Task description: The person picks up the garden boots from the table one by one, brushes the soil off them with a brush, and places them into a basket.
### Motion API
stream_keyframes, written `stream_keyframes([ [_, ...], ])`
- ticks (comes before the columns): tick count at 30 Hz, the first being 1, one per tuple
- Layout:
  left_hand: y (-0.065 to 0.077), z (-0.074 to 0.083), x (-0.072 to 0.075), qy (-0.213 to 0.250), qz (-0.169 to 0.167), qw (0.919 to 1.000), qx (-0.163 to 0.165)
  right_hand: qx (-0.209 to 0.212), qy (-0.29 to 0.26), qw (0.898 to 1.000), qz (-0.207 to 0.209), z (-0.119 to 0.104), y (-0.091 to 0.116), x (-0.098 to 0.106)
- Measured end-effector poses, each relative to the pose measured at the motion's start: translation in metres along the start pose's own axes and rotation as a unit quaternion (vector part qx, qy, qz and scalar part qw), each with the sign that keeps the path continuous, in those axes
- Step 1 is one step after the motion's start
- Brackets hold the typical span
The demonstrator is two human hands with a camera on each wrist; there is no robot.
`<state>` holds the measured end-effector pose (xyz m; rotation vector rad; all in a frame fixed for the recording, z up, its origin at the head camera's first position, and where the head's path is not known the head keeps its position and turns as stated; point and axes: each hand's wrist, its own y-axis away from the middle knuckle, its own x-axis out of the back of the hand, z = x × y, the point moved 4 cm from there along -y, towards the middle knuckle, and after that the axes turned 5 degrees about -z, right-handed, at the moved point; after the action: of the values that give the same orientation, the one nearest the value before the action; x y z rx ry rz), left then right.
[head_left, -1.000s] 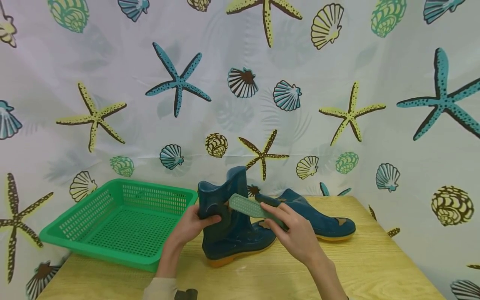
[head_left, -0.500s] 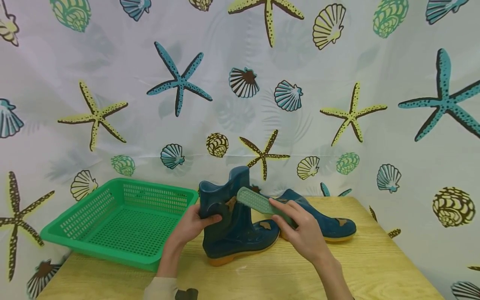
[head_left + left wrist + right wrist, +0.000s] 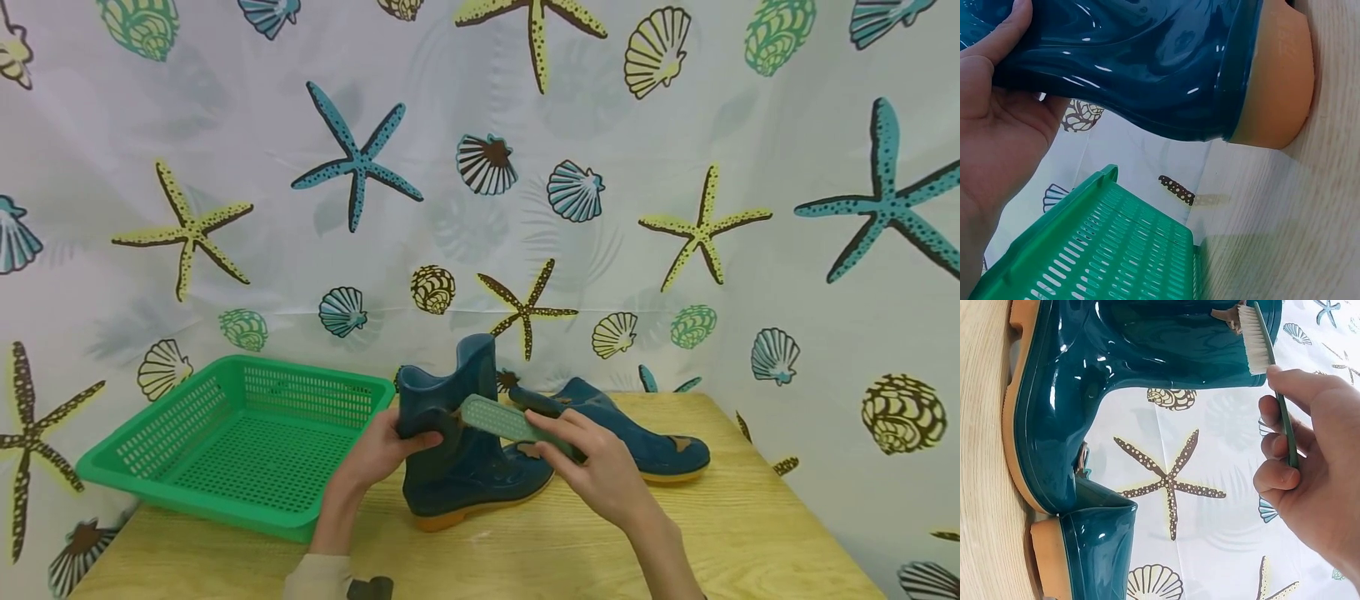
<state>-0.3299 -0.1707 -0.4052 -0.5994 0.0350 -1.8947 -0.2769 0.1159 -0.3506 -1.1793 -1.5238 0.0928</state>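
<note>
A glossy dark blue rain boot [image 3: 457, 483] with a tan sole stands upright on the table. My left hand [image 3: 378, 450] grips its shaft from the left, thumb across the near side. My right hand [image 3: 596, 468] holds a pale green brush [image 3: 495, 417] by its handle. In the right wrist view the white bristles [image 3: 1254, 344] lie against the upper shaft, right at a brown patch [image 3: 1229, 317]. From the head view, the brush back hides most of that patch. Another brown mark [image 3: 528, 450] shows on the boot's toe.
The matching boot [image 3: 630, 433] lies behind and to the right, with a brown patch on its toe. Left of my left hand sits a green perforated basket [image 3: 300, 523]. A patterned curtain [image 3: 480, 233] hangs behind the wooden table [image 3: 750, 517].
The brush moved right, off the brown patch, half a second ago, and now is back left over it. My left hand keeps its grip, and the boot has barely shifted.
</note>
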Motion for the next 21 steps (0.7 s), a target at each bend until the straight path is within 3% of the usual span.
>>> stream_keyframes([
  [5,0.0,0.0,-0.001,-0.002,0.001,1.0,0.007,0.002,0.001,1.0,-0.007,0.002,0.002,0.004],
  [13,-0.001,0.003,-0.002,0.009,-0.005,0.9999,0.002,0.039,0.006,0.998,0.047,-0.001,0.002,0.01],
  [21,0.001,0.004,-0.002,0.019,-0.016,0.9994,-0.025,0.035,0.013,0.999,0.031,-0.004,-0.002,-0.002],
])
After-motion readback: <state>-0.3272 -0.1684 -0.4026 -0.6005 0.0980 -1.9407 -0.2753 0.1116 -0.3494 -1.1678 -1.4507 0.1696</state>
